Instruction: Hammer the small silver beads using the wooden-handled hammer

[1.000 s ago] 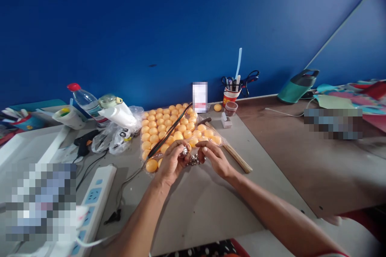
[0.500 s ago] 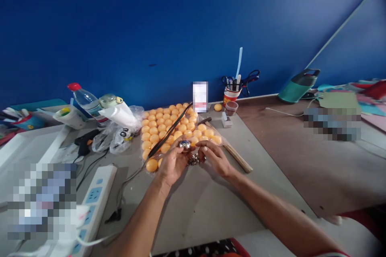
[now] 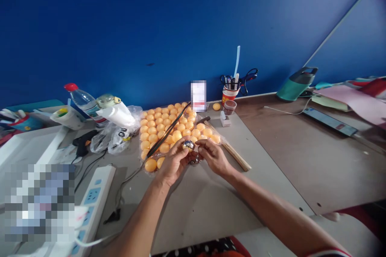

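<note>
At frame centre, the left hand (image 3: 171,163) and right hand (image 3: 213,156) together pinched a small shiny silver ball (image 3: 188,145), fingers closed around it, before the bag of orange table-tennis balls (image 3: 169,130).

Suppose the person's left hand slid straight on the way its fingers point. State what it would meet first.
Probably the clear bag of orange table-tennis balls just beyond the left hand, which holds a small shiny silver ball; depth is uncertain.

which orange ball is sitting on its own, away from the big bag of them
The single orange ball by the blue wall, just left of the red pen cup. All the others are packed together in the clear bag by the hands.
</note>
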A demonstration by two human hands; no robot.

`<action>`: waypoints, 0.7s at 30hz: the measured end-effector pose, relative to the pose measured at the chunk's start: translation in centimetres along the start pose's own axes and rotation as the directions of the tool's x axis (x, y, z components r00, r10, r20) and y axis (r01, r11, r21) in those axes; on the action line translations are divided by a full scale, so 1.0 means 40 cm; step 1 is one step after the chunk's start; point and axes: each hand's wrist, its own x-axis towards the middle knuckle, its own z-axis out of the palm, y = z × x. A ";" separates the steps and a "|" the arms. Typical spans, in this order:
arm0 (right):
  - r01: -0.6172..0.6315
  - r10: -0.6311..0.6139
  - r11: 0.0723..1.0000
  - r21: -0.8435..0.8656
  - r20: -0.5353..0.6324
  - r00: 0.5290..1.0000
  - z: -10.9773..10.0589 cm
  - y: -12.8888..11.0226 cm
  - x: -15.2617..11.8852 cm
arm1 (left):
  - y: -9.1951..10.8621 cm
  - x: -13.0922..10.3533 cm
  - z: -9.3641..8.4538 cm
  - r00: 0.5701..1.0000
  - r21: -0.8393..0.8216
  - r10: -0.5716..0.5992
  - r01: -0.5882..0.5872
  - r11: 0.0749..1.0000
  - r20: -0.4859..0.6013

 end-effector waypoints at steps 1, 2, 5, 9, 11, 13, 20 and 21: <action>0.013 -0.013 1.000 -0.018 -0.005 1.000 -0.001 0.000 0.001 | 0.000 -0.001 0.001 1.000 0.004 -0.006 0.006 1.000 -0.009; 0.026 -0.026 0.999 -0.028 -0.005 1.000 -0.001 -0.001 0.001 | 0.000 -0.002 0.001 1.000 0.012 -0.009 0.010 1.000 -0.012; 0.060 -0.060 0.997 -0.046 0.003 0.998 -0.002 -0.001 0.001 | -0.003 -0.002 0.000 1.000 0.026 -0.005 0.005 1.000 -0.005; 0.076 -0.076 0.994 -0.074 0.003 0.997 -0.001 -0.001 -0.002 | -0.006 -0.001 0.000 1.000 0.039 0.021 -0.021 0.999 -0.012; 0.081 -0.082 0.992 -0.093 0.001 0.997 -0.002 -0.001 -0.002 | -0.009 -0.001 -0.002 0.999 0.081 0.030 -0.029 0.996 -0.019; 0.083 -0.084 0.991 -0.106 -0.006 0.996 -0.002 -0.003 -0.002 | -0.014 0.000 -0.006 0.998 0.146 0.054 -0.050 0.988 -0.022; 0.053 -0.055 0.997 -0.060 -0.026 0.998 -0.001 -0.012 0.001 | -0.026 0.004 -0.012 0.984 0.252 0.168 -0.149 0.956 -0.054; 0.039 -0.040 0.998 -0.041 -0.026 0.999 0.000 -0.012 0.002 | -0.026 0.004 -0.010 0.984 0.257 0.167 -0.147 0.955 -0.057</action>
